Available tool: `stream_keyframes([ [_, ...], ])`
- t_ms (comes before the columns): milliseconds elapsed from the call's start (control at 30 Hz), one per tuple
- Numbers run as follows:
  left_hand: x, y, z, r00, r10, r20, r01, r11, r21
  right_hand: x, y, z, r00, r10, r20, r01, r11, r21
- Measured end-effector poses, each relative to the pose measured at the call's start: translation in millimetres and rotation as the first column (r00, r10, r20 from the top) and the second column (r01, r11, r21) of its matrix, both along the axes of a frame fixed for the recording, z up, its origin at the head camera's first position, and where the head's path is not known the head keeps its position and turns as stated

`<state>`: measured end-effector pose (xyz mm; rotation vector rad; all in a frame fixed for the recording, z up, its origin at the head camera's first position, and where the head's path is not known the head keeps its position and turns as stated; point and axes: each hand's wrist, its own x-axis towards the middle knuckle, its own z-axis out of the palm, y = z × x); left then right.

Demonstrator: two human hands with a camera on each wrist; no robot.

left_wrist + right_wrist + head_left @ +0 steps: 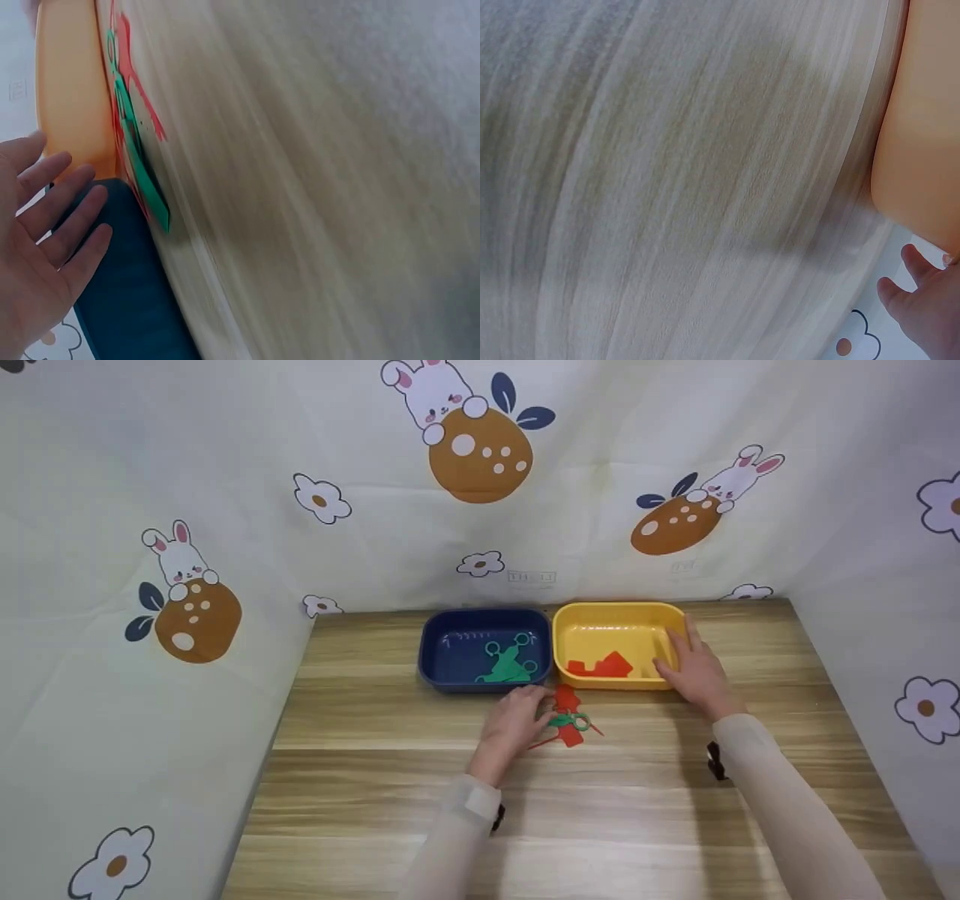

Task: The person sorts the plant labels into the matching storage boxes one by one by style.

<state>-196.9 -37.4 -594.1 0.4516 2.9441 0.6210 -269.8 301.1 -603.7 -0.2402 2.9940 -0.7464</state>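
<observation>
My left hand (517, 721) hovers by the front wall of the dark blue bin (486, 688), its fingers extended and spread in the left wrist view. Just right of it, green plastic scissors (562, 721) lie over several flat red pieces (571, 736), some with thin stems. Contact between that hand and the pile cannot be made out. My right hand (701, 675) is at the right end of the yellow bin (615, 683), thumb inside and other fingers around the rim, loosely straight. Green pieces (511, 666) with ring loops lie in the blue bin; red pieces (611, 664) lie in the yellow one.
Both bins stand side by side at the back of the wood-grain table (360, 780). A pale cloth (375, 555) printed with rabbits and flowers hangs behind and at both sides.
</observation>
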Motion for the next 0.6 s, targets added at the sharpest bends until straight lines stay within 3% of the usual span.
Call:
stream_keyframes([
  [600, -4.7, 10.7, -11.5, 1.000, -0.019, 0.005, 0.020, 0.989, -0.149, -1.0, 0, -0.6, 1.000, -0.005, 0.019, 0.005, 1.000, -0.003],
])
